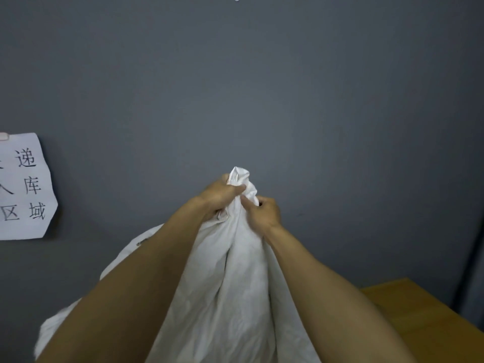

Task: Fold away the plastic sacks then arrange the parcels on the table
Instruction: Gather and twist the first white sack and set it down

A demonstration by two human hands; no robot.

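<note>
**Sack gathered at its neck, folding barely begun**

Nearest, the white plastic sack (235,289) hangs in the air between the forearms. Its long axis is roughly vertical, with the bunched end pointing up. The left hand (222,196) grips that bunched top with curled fingers, and the right hand (263,213) pinches the sack just below. No fold shows, so folding seems only started. Beyond, a corner of the wooden table (424,315) is visible. No parcels are in view, so arranging likely remains. A paper sign (23,187) hangs on the grey wall (288,87).

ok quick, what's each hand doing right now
Left hand: gripping the bunched top of the white sack.
Right hand: pinching the sack just below the left hand.
</note>
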